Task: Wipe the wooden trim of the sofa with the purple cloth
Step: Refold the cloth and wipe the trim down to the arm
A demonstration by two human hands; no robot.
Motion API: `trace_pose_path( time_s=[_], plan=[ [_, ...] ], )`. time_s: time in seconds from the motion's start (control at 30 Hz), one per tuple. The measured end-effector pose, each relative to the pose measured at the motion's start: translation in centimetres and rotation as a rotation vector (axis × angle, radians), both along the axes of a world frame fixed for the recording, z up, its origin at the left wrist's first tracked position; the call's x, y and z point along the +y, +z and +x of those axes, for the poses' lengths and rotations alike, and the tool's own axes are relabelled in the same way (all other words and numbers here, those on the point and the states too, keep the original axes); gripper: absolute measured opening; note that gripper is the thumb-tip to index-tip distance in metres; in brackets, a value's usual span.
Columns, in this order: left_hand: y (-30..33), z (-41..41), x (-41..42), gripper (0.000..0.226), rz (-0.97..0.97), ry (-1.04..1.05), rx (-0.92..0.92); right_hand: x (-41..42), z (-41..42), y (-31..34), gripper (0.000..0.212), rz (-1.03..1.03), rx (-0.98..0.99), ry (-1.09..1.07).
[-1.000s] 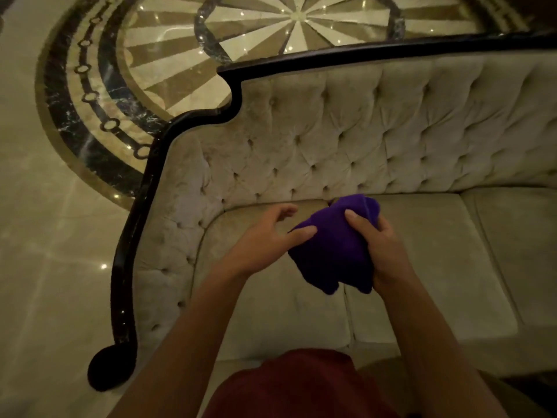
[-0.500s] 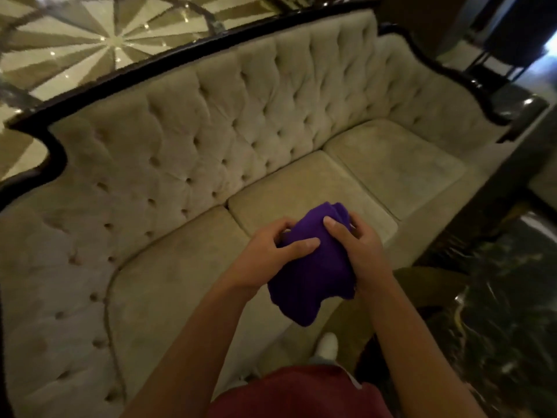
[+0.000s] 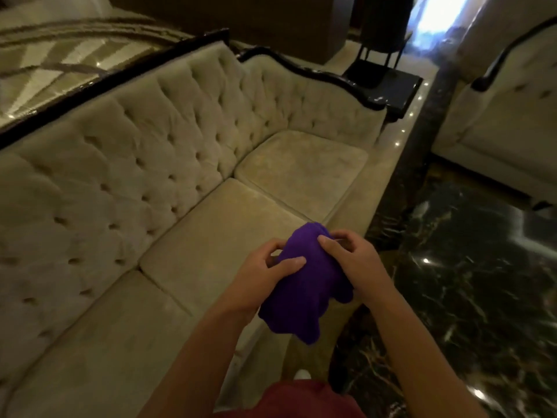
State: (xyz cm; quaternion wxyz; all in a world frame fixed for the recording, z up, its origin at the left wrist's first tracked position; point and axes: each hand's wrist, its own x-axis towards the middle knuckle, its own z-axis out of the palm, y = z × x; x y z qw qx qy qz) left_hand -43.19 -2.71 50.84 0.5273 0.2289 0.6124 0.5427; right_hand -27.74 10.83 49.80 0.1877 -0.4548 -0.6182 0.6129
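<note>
Purple cloth (image 3: pixel 304 285) held bunched in both grips, left hand (image 3: pixel 260 277) and right hand (image 3: pixel 354 263), above the seat cushion (image 3: pixel 217 230); best folded into a flat pad before the dark wooden trim (image 3: pixel 319 74) is reached.

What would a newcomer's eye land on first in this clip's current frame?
The purple cloth, bunched low in the middle of the view between the left hand and right hand, stands out against the muted room. Behind it, the pale tufted sofa fills the left and centre, its dark wooden trim running along the top of the back. Glossy black marble floor lies to the right.
</note>
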Motion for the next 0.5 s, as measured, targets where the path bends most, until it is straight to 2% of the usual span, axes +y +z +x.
trace_pose_path(
  time_s=[0.13, 0.23, 0.3, 0.37, 0.47, 0.5],
  plan=[
    [0.0, 2.4, 6.7, 0.028, 0.009, 0.095, 0.032, 3.6, 2.6, -0.3, 0.053, 0.434, -0.239, -0.159],
    [0.0, 2.9, 11.6, 0.031, 0.04, 0.151, 0.011, 5.5, 3.7, -0.1, 0.047, 0.658, -0.241, -0.22],
    [0.0, 2.8, 14.7, 0.034, 0.067, 0.172, -0.023, 7.5, 4.2, -0.3, 0.037, 0.702, -0.234, -0.274],
    [0.0, 2.6, 17.9, 0.037, 0.089, 0.186, -0.06, 10.0, 4.2, -0.3, 0.032, 0.553, -0.173, -0.272],
    [-0.3, 2.0, 22.7, 0.038, 0.078, 0.15, -0.12, 14.3, 2.9, -0.1, 0.033, 0.093, 0.028, -0.183],
    [-0.5, 1.6, 24.3, 0.036, 0.073, 0.126, -0.158, 15.9, 2.2, -0.2, 0.032, 0.016, 0.073, -0.169]
  ],
)
